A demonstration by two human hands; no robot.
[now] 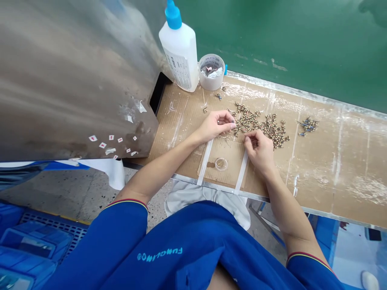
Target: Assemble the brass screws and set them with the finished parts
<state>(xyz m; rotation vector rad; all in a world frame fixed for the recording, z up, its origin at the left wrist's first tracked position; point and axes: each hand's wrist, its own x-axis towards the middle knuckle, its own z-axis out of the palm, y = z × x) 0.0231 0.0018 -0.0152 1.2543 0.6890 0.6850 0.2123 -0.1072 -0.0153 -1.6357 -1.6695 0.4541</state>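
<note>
Rightward, bare cardboard (335, 161) beyond brass parts (266, 125)

The cardboard sheet (332, 161) is brown, streaked with white smears and crossed at its near edge by two white tape strips (205, 162). On its middle the heap of small fittings (260, 125) is brass-gold; a smaller cluster (307, 125) farther along the cardboard is blue-grey. At the cardboard's far corner stands a white bottle (181, 44) with a bright blue cap (173, 11) (its label (180, 69) white with dark print) beside a milky translucent cup (211, 78). Beyond the cardboard the surface (287, 40) is deep green; beside it a grey-brown metal panel (60, 80) carries white stickers (102, 145) with red marks.
</note>
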